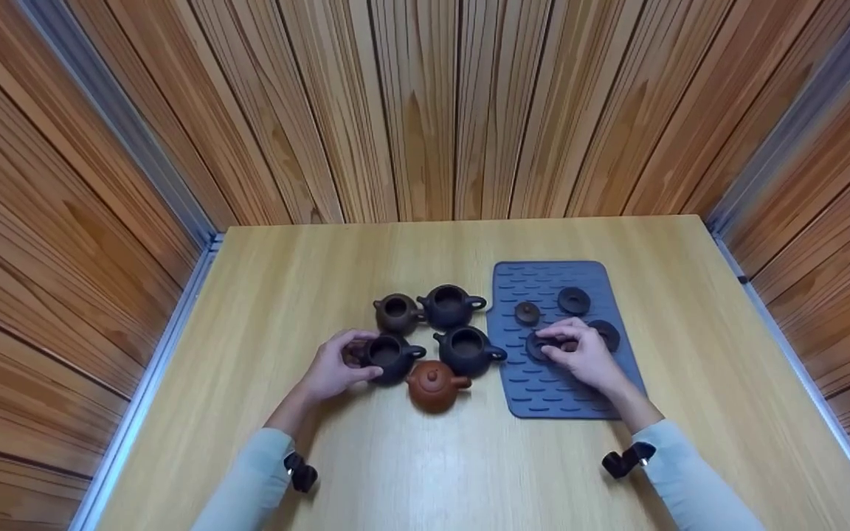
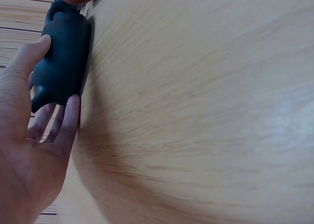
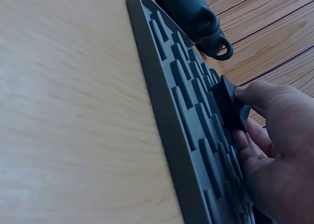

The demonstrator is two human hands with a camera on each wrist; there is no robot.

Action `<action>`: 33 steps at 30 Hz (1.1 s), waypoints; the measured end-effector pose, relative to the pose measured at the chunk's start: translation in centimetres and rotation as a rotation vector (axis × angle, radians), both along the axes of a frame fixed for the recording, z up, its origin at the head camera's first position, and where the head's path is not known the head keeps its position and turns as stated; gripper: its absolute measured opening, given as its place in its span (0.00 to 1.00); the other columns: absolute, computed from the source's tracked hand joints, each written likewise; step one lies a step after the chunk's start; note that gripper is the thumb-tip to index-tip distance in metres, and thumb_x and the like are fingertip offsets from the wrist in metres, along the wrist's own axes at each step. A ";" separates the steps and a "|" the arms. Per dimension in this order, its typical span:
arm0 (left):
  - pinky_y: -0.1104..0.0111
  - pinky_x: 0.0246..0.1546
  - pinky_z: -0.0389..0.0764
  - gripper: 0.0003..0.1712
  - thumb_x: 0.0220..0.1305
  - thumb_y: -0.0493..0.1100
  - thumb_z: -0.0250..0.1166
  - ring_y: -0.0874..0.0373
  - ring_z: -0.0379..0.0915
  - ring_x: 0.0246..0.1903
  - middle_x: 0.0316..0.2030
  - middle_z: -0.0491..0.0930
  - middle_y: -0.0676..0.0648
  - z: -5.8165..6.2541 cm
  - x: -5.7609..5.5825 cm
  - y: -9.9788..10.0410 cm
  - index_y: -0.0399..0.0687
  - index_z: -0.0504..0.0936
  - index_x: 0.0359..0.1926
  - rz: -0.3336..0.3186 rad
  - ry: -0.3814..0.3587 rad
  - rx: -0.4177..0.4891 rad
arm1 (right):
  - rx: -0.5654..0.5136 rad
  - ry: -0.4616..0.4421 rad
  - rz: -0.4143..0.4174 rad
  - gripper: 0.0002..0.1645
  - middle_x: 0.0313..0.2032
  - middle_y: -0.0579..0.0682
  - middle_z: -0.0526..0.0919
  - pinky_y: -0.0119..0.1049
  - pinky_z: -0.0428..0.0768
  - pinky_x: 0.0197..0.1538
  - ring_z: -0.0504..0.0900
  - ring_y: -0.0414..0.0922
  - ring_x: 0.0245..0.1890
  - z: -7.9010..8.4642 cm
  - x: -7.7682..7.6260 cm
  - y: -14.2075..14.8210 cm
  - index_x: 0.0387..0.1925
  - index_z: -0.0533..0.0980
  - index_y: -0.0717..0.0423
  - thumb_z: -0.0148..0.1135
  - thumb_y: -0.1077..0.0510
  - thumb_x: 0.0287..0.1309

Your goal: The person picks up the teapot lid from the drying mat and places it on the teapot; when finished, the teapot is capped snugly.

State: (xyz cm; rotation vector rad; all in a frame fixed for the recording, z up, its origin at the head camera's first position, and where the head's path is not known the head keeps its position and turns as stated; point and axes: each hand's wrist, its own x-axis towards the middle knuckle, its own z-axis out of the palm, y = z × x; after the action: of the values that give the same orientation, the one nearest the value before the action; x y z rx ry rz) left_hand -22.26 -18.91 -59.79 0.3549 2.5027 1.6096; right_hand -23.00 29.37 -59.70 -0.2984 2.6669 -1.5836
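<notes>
My left hand (image 1: pixel 333 369) grips a small dark lidless teapot (image 1: pixel 388 359) by its body. In the left wrist view the thumb lies against one side of this teapot (image 2: pixel 61 57), with fingers around the spout end. Over the grey ridged mat (image 1: pixel 558 402), my right hand (image 1: pixel 587 358) pinches a dark teapot lid (image 1: pixel 534 348). The right wrist view shows this lid (image 3: pixel 230 103) tilted on edge between thumb and fingers, close over the mat's ridges. Beside the held teapot sits a reddish-brown teapot (image 1: pixel 434 389) with its lid on.
Two black lidless teapots (image 1: pixel 467 352) and a smaller brown lidless teapot (image 1: pixel 395 313) stand close together left of the mat. Also on the mat are a small brown lid (image 1: pixel 527 313), a black lid (image 1: pixel 574 301) and another black lid (image 1: pixel 607 335) partly behind my right hand.
</notes>
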 end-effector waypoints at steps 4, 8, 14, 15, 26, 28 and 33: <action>0.58 0.64 0.83 0.33 0.63 0.35 0.84 0.42 0.83 0.63 0.66 0.84 0.34 0.1 0.0 0.0 0.41 0.85 0.67 0.004 -0.001 -0.008 | 0.017 -0.004 -0.012 0.14 0.57 0.62 0.85 0.22 0.81 0.51 0.81 0.38 0.54 -0.1 0.1 0.0 0.55 0.91 0.60 0.76 0.64 0.71; 0.63 0.62 0.83 0.33 0.62 0.36 0.85 0.45 0.83 0.61 0.65 0.84 0.36 0.3 -0.1 0.1 0.43 0.86 0.67 0.014 -0.009 -0.023 | 0.022 -0.004 -0.033 0.13 0.57 0.60 0.86 0.21 0.81 0.51 0.80 0.33 0.53 -0.3 0.2 0.0 0.54 0.92 0.58 0.76 0.63 0.71; 0.66 0.61 0.82 0.33 0.63 0.36 0.84 0.45 0.83 0.61 0.66 0.84 0.36 0.3 -0.2 0.0 0.43 0.85 0.68 0.019 -0.020 -0.016 | 0.004 0.014 -0.048 0.11 0.56 0.60 0.88 0.20 0.82 0.50 0.80 0.29 0.53 -0.4 0.0 -0.1 0.51 0.93 0.59 0.78 0.64 0.70; 0.67 0.60 0.82 0.33 0.63 0.36 0.84 0.46 0.83 0.61 0.66 0.84 0.36 0.2 -0.2 -0.1 0.43 0.85 0.68 0.017 -0.019 -0.012 | 0.003 0.018 -0.047 0.11 0.56 0.61 0.88 0.20 0.82 0.50 0.80 0.29 0.53 -0.3 0.0 -0.2 0.51 0.93 0.60 0.78 0.64 0.70; 0.71 0.50 0.83 0.33 0.64 0.34 0.83 0.48 0.82 0.57 0.64 0.84 0.33 0.4 -0.2 0.0 0.40 0.84 0.69 0.004 -0.029 0.016 | 0.004 0.004 -0.061 0.11 0.58 0.61 0.88 0.21 0.82 0.51 0.82 0.37 0.57 -0.2 -0.1 -0.2 0.52 0.93 0.59 0.77 0.64 0.70; 0.70 0.52 0.82 0.33 0.64 0.34 0.83 0.47 0.83 0.57 0.65 0.84 0.33 0.3 -0.2 0.0 0.40 0.84 0.69 0.004 -0.027 0.014 | 0.004 0.008 -0.058 0.11 0.58 0.61 0.89 0.21 0.82 0.52 0.81 0.33 0.56 -0.3 -0.1 -0.1 0.52 0.93 0.59 0.77 0.64 0.70; 0.68 0.58 0.81 0.33 0.64 0.36 0.84 0.49 0.82 0.59 0.65 0.85 0.36 -0.1 -0.1 0.0 0.43 0.85 0.69 0.009 -0.028 0.002 | 0.017 0.004 -0.063 0.11 0.58 0.60 0.89 0.21 0.82 0.53 0.79 0.26 0.55 -0.5 0.0 0.0 0.52 0.93 0.57 0.77 0.65 0.71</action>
State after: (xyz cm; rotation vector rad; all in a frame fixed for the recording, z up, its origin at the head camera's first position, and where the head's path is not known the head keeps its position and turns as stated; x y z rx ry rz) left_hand -22.31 -18.94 -59.89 0.3195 2.4859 1.6085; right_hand -22.96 29.32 -60.17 -0.2199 2.7178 -1.5774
